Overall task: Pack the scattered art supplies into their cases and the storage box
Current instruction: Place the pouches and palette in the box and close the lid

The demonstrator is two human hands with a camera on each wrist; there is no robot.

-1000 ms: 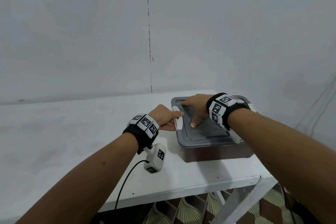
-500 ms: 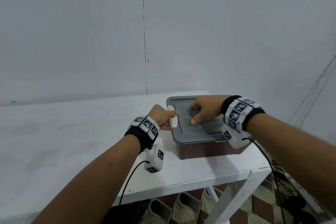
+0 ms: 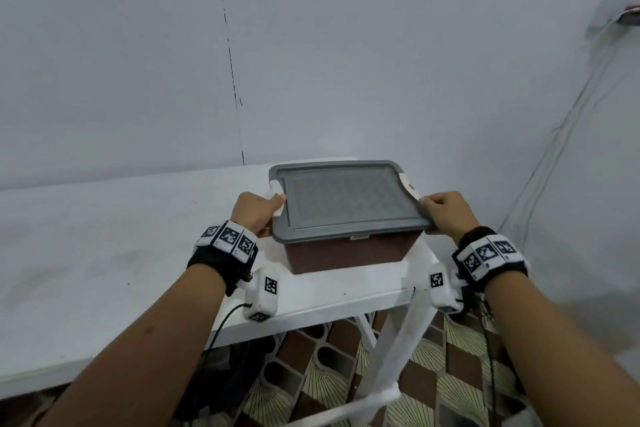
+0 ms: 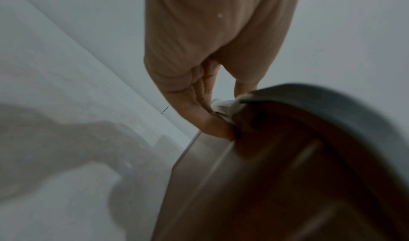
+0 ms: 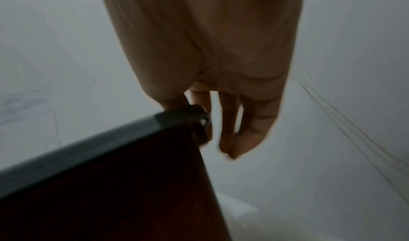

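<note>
A white table (image 3: pixel 104 253) stands against a pale grey wall (image 3: pixel 346 45). The wall has a thin dark vertical line (image 3: pixel 230 55) that goes down to the back edge of the table. At the right, thin cables (image 3: pixel 561 121) run slantwise along the wall. Under the table there are white slanted legs (image 3: pixel 398 350), and the floor (image 3: pixel 450 374) has tiles with a brown and cream pattern. The table surface shows some small dark spots.
</note>
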